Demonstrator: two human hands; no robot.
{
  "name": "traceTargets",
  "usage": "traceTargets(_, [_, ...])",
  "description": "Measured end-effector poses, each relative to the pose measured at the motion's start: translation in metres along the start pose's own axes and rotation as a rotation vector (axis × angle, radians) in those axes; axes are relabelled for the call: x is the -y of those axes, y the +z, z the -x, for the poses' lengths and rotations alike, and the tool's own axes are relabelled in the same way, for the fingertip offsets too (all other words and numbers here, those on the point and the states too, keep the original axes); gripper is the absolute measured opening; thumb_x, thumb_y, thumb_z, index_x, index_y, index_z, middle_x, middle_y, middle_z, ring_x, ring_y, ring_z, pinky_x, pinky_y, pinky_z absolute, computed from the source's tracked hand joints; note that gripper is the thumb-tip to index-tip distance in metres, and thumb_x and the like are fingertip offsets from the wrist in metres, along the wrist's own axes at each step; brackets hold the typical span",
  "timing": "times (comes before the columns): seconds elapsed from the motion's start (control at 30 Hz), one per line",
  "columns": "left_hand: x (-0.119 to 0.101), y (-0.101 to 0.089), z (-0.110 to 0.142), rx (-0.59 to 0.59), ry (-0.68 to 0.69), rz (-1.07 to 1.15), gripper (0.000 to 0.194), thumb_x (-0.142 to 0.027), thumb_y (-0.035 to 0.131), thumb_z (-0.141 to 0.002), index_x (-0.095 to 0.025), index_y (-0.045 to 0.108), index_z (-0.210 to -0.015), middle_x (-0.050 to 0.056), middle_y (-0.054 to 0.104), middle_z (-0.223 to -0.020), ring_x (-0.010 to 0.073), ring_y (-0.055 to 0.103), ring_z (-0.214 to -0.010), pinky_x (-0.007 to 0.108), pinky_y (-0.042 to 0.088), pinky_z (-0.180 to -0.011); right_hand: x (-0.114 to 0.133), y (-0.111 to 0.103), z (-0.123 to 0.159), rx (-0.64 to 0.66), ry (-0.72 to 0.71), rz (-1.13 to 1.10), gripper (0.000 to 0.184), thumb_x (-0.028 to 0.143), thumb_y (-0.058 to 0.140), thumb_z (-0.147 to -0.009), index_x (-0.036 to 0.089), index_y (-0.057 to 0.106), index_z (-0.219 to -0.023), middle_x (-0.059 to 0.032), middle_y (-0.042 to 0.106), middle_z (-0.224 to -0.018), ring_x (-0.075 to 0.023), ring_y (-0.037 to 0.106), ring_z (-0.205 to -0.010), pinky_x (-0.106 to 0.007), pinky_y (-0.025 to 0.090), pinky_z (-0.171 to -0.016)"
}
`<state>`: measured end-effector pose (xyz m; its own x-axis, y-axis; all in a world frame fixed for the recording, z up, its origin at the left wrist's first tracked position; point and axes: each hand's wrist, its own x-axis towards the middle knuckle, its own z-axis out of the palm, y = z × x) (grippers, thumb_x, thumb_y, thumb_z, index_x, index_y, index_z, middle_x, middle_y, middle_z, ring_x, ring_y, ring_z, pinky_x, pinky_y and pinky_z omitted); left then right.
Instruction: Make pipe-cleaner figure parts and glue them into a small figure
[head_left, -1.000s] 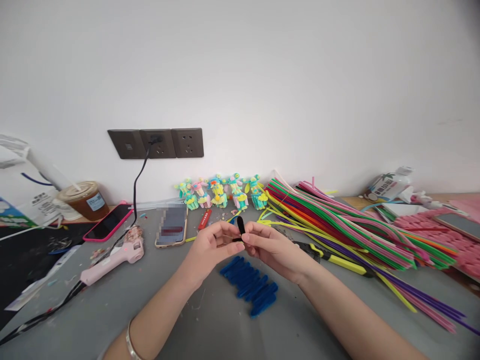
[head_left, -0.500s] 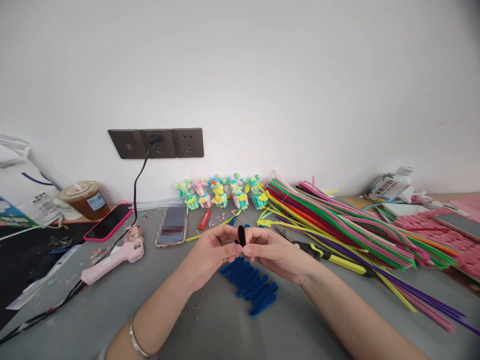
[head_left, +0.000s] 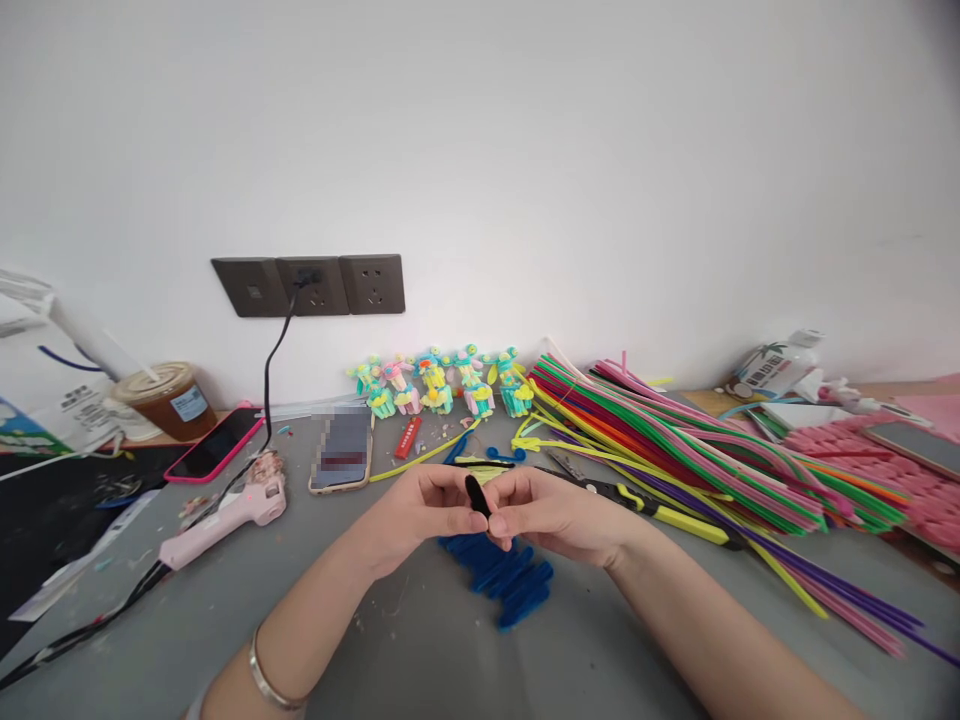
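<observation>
Between my two hands is a short black pipe cleaner (head_left: 475,494), its fuzzy end standing up from the fingertips. My left hand (head_left: 431,508) pinches it from the left with thumb and fingers. From the other side, my right hand (head_left: 529,508) pinches it too, the thumbs nearly touching. Its lower part is hidden by my fingers. Just below the hands lies a row of short blue pipe cleaner pieces (head_left: 510,590), bent into a zigzag shape. Behind the hands are a small curled blue piece (head_left: 506,454) and some pale yellow strands.
A pink hot glue gun (head_left: 225,522) lies left with its cord. Two phones (head_left: 341,450) (head_left: 214,445) and a drink cup (head_left: 169,400) stand behind it. Several colourful figures (head_left: 435,385) line the wall. Right are yellow-handled pliers (head_left: 690,522) and a pipe cleaner bundle (head_left: 675,440).
Both hands have come lower and slightly nearer, keeping the black pipe cleaner pinched. Its upright end now tilts left. The curled blue piece behind them shows more fully.
</observation>
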<state>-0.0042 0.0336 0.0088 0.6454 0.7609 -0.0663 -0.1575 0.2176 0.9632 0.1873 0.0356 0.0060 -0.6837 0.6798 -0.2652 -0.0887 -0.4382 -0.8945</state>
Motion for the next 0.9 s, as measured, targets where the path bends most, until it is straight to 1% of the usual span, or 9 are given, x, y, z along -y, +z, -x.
traceTargets(0.2, [-0.001,-0.003,0.001,0.013,0.07,-0.086,0.021,-0.025,0.079,-0.069,-0.016,0.066,-0.083,0.0,0.06,-0.076,0.0103,0.052,-0.07,0.02,0.04,-0.062,0.004,0.0,0.003,0.055,0.017,0.04,0.028,0.033,0.084,-0.063,0.011,0.065,-0.067,0.003,0.057,-0.057,-0.0075,0.048,-0.056,-0.021,0.032,-0.056])
traceTargets(0.3, [-0.001,-0.005,0.003,0.038,0.122,-0.123,0.016,-0.023,0.076,-0.073,-0.015,0.065,-0.082,0.0,0.058,-0.073,0.0081,0.051,-0.064,0.018,0.039,-0.057,0.005,0.003,0.004,0.057,0.004,0.054,0.027,0.032,0.083,-0.064,0.011,0.066,-0.068,0.0027,0.057,-0.06,-0.0074,0.048,-0.057,-0.021,0.032,-0.056])
traceTargets(0.37, [-0.001,-0.006,0.003,0.012,0.15,-0.134,0.014,-0.023,0.074,-0.075,-0.015,0.064,-0.082,-0.001,0.058,-0.072,0.0069,0.05,-0.059,0.017,0.038,-0.05,0.006,0.004,0.005,0.028,-0.037,0.048,0.026,0.032,0.083,-0.066,0.012,0.067,-0.07,0.0028,0.057,-0.061,-0.0074,0.049,-0.058,-0.021,0.034,-0.057])
traceTargets(0.47, [0.001,-0.007,0.002,-0.081,0.209,-0.147,0.013,-0.022,0.073,-0.075,-0.015,0.064,-0.082,0.0,0.059,-0.07,0.0073,0.052,-0.055,0.016,0.041,-0.045,0.005,0.004,0.004,-0.036,-0.163,0.051,0.023,0.033,0.079,-0.071,0.014,0.067,-0.073,0.0024,0.059,-0.065,-0.0081,0.05,-0.06,-0.022,0.039,-0.061])
traceTargets(0.57, [0.002,-0.008,0.0,-0.19,0.311,-0.144,0.01,-0.02,0.072,-0.076,-0.016,0.065,-0.082,0.0,0.06,-0.07,0.0092,0.057,-0.059,0.017,0.046,-0.048,0.004,0.003,0.001,-0.147,-0.342,0.102,0.018,0.033,0.075,-0.077,0.016,0.067,-0.079,0.0012,0.061,-0.07,-0.01,0.055,-0.066,-0.023,0.043,-0.066])
traceTargets(0.67, [0.002,-0.007,-0.002,-0.275,0.408,-0.128,0.009,-0.018,0.072,-0.075,-0.017,0.066,-0.082,0.0,0.061,-0.074,0.0095,0.06,-0.062,0.017,0.05,-0.05,0.003,0.004,-0.002,-0.285,-0.527,0.279,0.014,0.03,0.073,-0.078,0.018,0.067,-0.083,-0.0002,0.063,-0.075,-0.0127,0.058,-0.07,-0.026,0.046,-0.067])
traceTargets(0.77, [0.001,-0.006,-0.002,-0.288,0.459,-0.127,0.009,-0.016,0.073,-0.074,-0.017,0.067,-0.08,0.0,0.061,-0.077,0.0081,0.059,-0.059,0.018,0.053,-0.052,0.001,0.007,-0.004,-0.392,-0.723,0.516,0.011,0.025,0.074,-0.078,0.02,0.068,-0.086,-0.002,0.066,-0.078,-0.0153,0.06,-0.074,-0.028,0.048,-0.069])
traceTargets(0.83, [0.001,-0.004,-0.003,-0.268,0.471,-0.135,0.009,-0.015,0.074,-0.073,-0.017,0.067,-0.078,0.0,0.06,-0.076,0.0081,0.059,-0.06,0.017,0.054,-0.052,0.0,0.009,-0.003,-0.427,-0.836,0.586,0.009,0.024,0.072,-0.079,0.021,0.069,-0.087,-0.0023,0.067,-0.078,-0.016,0.061,-0.074,-0.029,0.048,-0.069])
traceTargets(0.9, [0.002,-0.003,-0.003,-0.246,0.475,-0.141,0.009,-0.014,0.074,-0.073,-0.017,0.067,-0.079,0.0,0.06,-0.076,0.0086,0.06,-0.062,0.018,0.055,-0.053,0.001,0.009,-0.003,-0.438,-0.907,0.622,0.006,0.023,0.072,-0.08,0.021,0.069,-0.086,-0.0023,0.067,-0.077,-0.0163,0.061,-0.072,-0.029,0.049,-0.067])
